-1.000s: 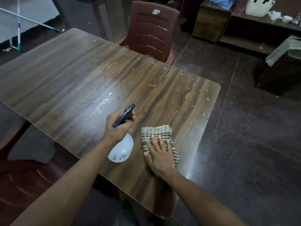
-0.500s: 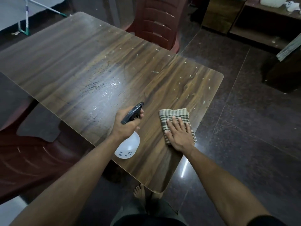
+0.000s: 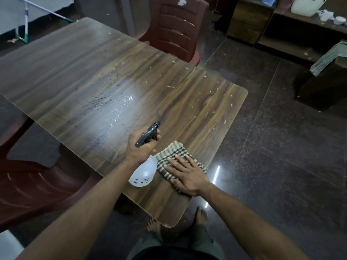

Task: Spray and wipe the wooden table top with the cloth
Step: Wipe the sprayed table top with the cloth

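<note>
The wooden table top (image 3: 75, 68) fills the left and middle of the head view, with a wet sprayed patch (image 3: 120, 107) near its centre and pale crumbs scattered toward its right end. My left hand (image 3: 139, 147) grips a white spray bottle (image 3: 144, 173) by its black trigger head, nozzle pointing up-right over the table. A checked cloth (image 3: 173, 152) lies flat near the table's near right corner. My right hand (image 3: 185, 175) presses flat on the cloth, fingers spread.
A dark red plastic chair (image 3: 176, 29) stands behind the table, another chair (image 3: 28, 186) at the near left. Wooden shelving (image 3: 262, 21) lines the back right with a white bag on it. A mop handle (image 3: 47, 11) leans at top left. My bare feet show below the table edge.
The cloth and my right hand have slid back toward me and closer to the spray bottle. The wet patch on the table looks wider. My left hand keeps its hold on the bottle.
</note>
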